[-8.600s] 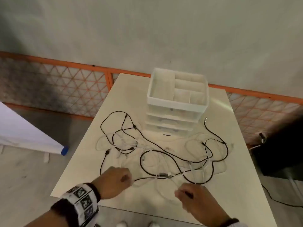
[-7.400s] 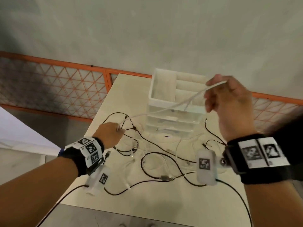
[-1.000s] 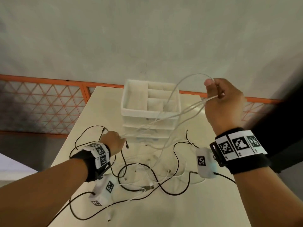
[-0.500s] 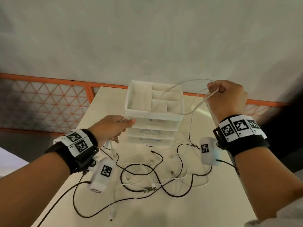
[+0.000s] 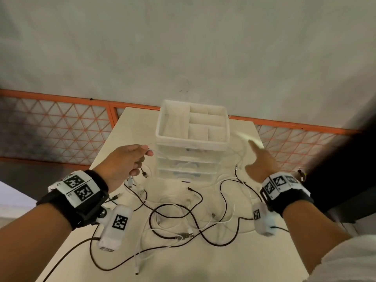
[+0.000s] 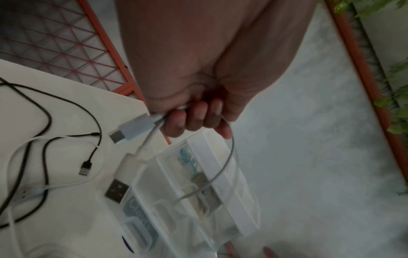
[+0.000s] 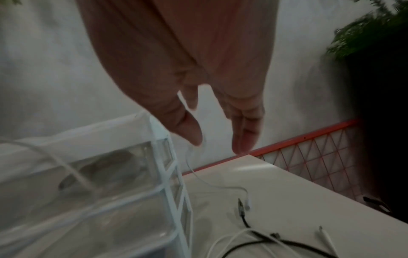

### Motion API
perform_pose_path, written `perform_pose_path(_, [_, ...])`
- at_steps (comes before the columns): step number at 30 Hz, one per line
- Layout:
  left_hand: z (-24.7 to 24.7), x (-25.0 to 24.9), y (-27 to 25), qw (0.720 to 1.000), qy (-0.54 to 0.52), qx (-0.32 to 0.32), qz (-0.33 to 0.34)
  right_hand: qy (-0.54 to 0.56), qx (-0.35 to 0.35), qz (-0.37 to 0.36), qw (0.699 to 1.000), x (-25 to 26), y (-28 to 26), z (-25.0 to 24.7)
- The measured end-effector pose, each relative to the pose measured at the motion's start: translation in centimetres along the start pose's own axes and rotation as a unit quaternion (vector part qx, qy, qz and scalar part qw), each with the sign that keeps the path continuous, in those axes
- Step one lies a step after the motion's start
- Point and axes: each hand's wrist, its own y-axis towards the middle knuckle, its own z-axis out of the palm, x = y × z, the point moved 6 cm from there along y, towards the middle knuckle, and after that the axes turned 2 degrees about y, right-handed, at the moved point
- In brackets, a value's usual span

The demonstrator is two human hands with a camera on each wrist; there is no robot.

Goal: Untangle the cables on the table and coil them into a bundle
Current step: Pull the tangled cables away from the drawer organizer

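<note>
A tangle of black cables [image 5: 213,242] and white cables [image 5: 168,206] lies on the cream table [image 5: 264,257] in front of me. My left hand [image 5: 140,154] hovers left of the drawer unit and grips a white cable [image 6: 230,151]. Its two plugs [image 6: 134,128] hang below the curled fingers [image 6: 194,118]. My right hand [image 5: 257,157] is raised on the right of the unit, blurred. Its fingers [image 7: 245,136] are straight and hold nothing. A thin white cable [image 7: 190,167] drops from beside the thumb to the table.
A white drawer unit [image 5: 191,139] with clear drawers and an open compartment tray on top stands mid-table behind the cables. An orange mesh fence [image 5: 61,129] runs behind the table. A dark object [image 5: 345,176] sits off the right edge.
My right hand has let go of the white cable loops, opened and sunk lower. The loops have fallen away from it. My left hand still holds its cable near the drawer unit.
</note>
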Motion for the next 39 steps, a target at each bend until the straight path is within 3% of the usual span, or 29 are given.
perform_pose_path(3, [1.5,-0.7,-0.3,0.998,0.064,0.024,0.016,0.022,0.012,-0.038,0.999,1.3,-1.6,1.7])
perform_pose_path(6, [4.6,-1.9,-1.4,0.981,0.164,0.08,0.07,0.128,0.052,-0.194,0.971,7.4,-5.7,2.9])
perform_pose_path(8, [6.4,-3.3,-2.6,0.959,0.219,0.106,0.142,0.126,0.081,-0.278,0.949,11.3,-8.5,4.7])
perform_pose_path(10, [7.5,-5.4,-3.6,0.944,0.237,0.106,0.204,0.08,0.047,-0.279,0.956,12.3,-8.6,5.8])
perform_pose_path(12, [7.0,-7.2,-3.9,0.948,0.207,0.074,0.229,0.021,0.077,-0.186,0.979,9.9,-6.6,6.1])
perform_pose_path(14, [5.3,-7.2,-3.5,0.963,0.165,0.069,0.201,-0.008,0.139,-0.058,0.989,6.1,-4.8,5.5])
perform_pose_path(15, [4.5,-6.3,-3.3,0.967,0.172,0.086,0.169,-0.015,0.137,-0.02,0.99,4.2,-3.9,4.6])
perform_pose_path(17, [3.2,-3.2,-3.3,0.946,0.275,0.139,0.099,0.006,0.022,-0.005,1.0,2.2,-2.2,2.4])
perform_pose_path(19, [3.1,0.4,-3.4,0.904,0.384,0.183,0.043,0.084,-0.145,-0.063,0.984,2.0,-2.1,0.5])
perform_pose_path(20, [3.1,2.0,-3.3,0.89,0.416,0.184,0.019,0.114,-0.18,-0.093,0.973,2.3,-2.3,0.5])
perform_pose_path(21, [3.2,3.4,-3.2,0.886,0.431,0.173,0.0,0.112,-0.156,-0.106,0.976,2.4,-2.4,1.6])
perform_pose_path(22, [3.2,4.4,-3.1,0.888,0.432,0.156,-0.014,0.088,-0.089,-0.102,0.987,2.0,-2.5,3.7])
perform_pose_path(24, [2.8,6.3,-2.7,0.917,0.38,0.111,-0.047,0.012,0.057,-0.046,0.997,0.3,-3.5,8.0])
perform_pose_path(26, [2.0,7.7,-2.3,0.951,0.289,0.068,-0.086,-0.017,0.096,-0.03,0.995,-0.6,-5.0,10.4])
perform_pose_path(28, [1.4,8.5,-2.1,0.965,0.232,0.042,-0.112,0.006,0.124,-0.109,0.986,0.7,-7.6,12.4])
perform_pose_path(30, [1.2,8.2,-2.2,0.969,0.217,0.029,-0.118,-0.024,0.238,-0.219,0.946,2.5,-11.2,16.0])
perform_pose_path(32, [0.9,7.5,-2.4,0.972,0.207,0.014,-0.109,-0.09,0.32,-0.273,0.903,2.6,-14.0,19.6])
perform_pose_path(35, [-0.1,6.9,-2.6,0.981,0.159,0.0,-0.111,-0.069,0.286,-0.239,0.925,3.3,-13.5,20.6])
perform_pose_path(39, [-1.9,6.8,-2.7,0.983,0.155,-0.014,-0.099,0.111,0.139,-0.203,0.963,8.3,-10.4,13.8])
